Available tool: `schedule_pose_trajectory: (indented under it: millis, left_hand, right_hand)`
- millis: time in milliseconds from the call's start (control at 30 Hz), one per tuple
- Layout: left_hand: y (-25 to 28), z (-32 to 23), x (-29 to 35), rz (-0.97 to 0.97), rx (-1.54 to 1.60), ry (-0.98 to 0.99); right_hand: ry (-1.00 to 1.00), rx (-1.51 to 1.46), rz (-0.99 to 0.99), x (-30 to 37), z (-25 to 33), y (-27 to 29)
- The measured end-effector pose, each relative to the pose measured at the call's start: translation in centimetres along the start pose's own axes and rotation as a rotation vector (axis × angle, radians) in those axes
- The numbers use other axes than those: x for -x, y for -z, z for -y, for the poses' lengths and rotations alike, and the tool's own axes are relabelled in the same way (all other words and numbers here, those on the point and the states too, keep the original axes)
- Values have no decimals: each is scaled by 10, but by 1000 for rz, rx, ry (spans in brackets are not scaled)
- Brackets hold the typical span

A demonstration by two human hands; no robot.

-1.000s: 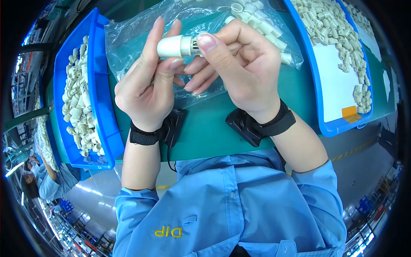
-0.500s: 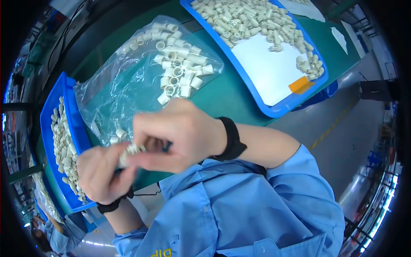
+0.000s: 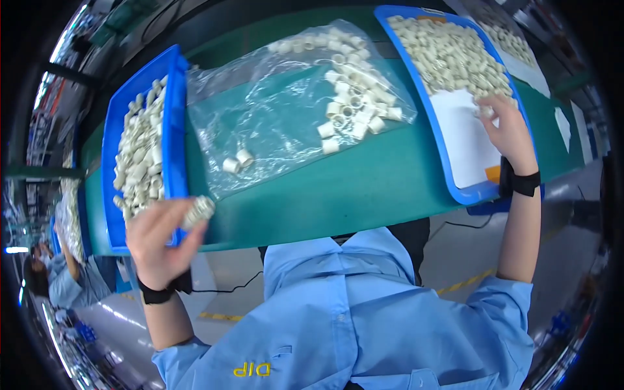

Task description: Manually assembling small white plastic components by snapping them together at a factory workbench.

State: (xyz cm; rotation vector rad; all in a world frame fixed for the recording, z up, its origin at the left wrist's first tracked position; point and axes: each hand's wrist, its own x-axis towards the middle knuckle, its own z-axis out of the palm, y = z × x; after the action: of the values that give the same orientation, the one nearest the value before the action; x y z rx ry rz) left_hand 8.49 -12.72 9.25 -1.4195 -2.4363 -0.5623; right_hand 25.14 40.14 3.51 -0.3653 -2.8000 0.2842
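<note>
My left hand (image 3: 159, 240) is at the near end of the left blue bin (image 3: 177, 123), its thumb and fingers closed on a cream-coloured ribbed plastic fitting (image 3: 199, 212). Over on the right, my right hand (image 3: 513, 136) reaches into the blue tray (image 3: 448, 159), fingers pinched round a small cream plastic piece (image 3: 485, 112). That piece is beside a heap of similar pieces (image 3: 448, 55), above the white sheet (image 3: 458, 143) lining the tray. Cream fittings (image 3: 138, 146) fill much of the left bin.
Between the two bins a clear plastic bag (image 3: 260, 117) lies on the green table (image 3: 312, 201), with several white ring-shaped sleeves (image 3: 354, 97) on it. An orange tag (image 3: 494, 174) is at the tray's near corner. Another person (image 3: 78, 279) is at the far left.
My hands have come apart: the right moved from beside the left to the right-hand tray, while the left keeps the fitting near the left bin. The whole view has shifted.
</note>
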Motion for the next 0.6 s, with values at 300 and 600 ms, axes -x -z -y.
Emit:
schedule_pose_trajectory:
  millis: [300,600]
  left_hand:
    - [43,139,15,-36,-288,413]
    - [35,107,12,-73,-369,635]
  right_hand:
    - [-75,-45,164,2,-38,-21]
    - [-151,-193,-71,3,8,-3]
